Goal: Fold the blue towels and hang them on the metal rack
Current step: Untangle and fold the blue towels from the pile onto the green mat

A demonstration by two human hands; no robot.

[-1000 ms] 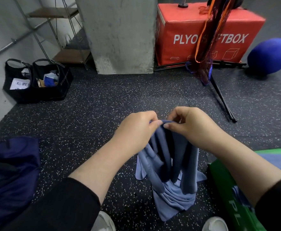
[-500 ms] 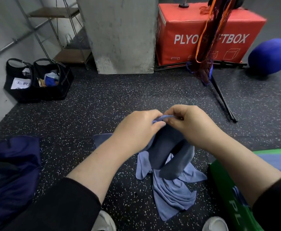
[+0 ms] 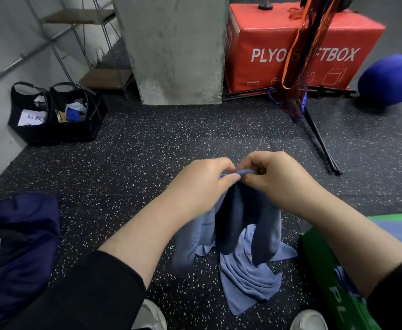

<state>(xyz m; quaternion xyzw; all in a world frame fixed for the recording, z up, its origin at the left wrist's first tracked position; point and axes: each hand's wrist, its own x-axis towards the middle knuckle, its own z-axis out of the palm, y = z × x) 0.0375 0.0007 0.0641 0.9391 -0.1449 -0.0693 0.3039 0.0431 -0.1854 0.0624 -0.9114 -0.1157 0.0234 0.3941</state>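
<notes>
- The blue towel (image 3: 240,236) is held up by its top edge, which is pinched between the two hands where they meet.
- The left hand (image 3: 202,184) is curled, with thumb and fingertips closed on the towel's edge.
- The right hand (image 3: 276,177) is likewise curled, and a short roll of the edge is seen pinched just in front of its fingers.
- Below the fingers, the cloth is seen hanging in loose folds, with its lower end crumpled on the speckled floor (image 3: 171,134).
- Far beyond the fingers, a wire shelf rack (image 3: 76,44) is seen against the wall, beside a concrete pillar (image 3: 176,48).
- A red box (image 3: 290,44) and a blue ball (image 3: 390,79) are seen beyond the right hand's fingers.
- Two black bags (image 3: 54,115) are placed well to the left of the fingers.
</notes>
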